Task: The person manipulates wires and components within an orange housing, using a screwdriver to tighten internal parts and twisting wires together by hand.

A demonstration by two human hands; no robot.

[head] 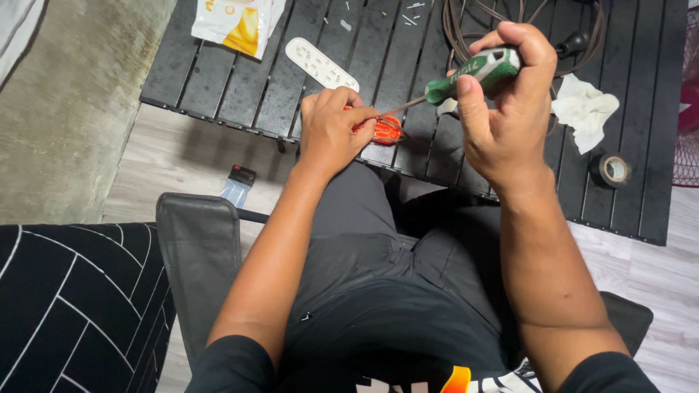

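A: Head view shows the left hand [331,131] pinched shut on a small orange part [386,129], held in the air just over the near edge of the black slatted table [218,80]. The fingers hide most of it, so I cannot tell what it is.

B: And the right hand [502,109] is wrapped tight round the green-and-white handle of a screwdriver [473,76]. The shaft slants down to the left and its tip meets the orange part right beside the left fingertips.

A: That is the worry. The tip points at those fingers; if it slips off under pressure, I judge it would jab the thumb or forefinger.

B: The part is also unsupported, gripped by fingertips alone. A hard twist could turn it in the grip or pop it loose, and it would drop onto the lap or the floor below.

A: Small bits lie on the slats near the white outlet cover [321,64]. Any screw freed here could fall through the gaps between slats.

B: The coiled cable [466,33] lies just behind the right hand, with a white rag [585,109] and a tape roll [614,169] further right. A swinging elbow might snag the cable.
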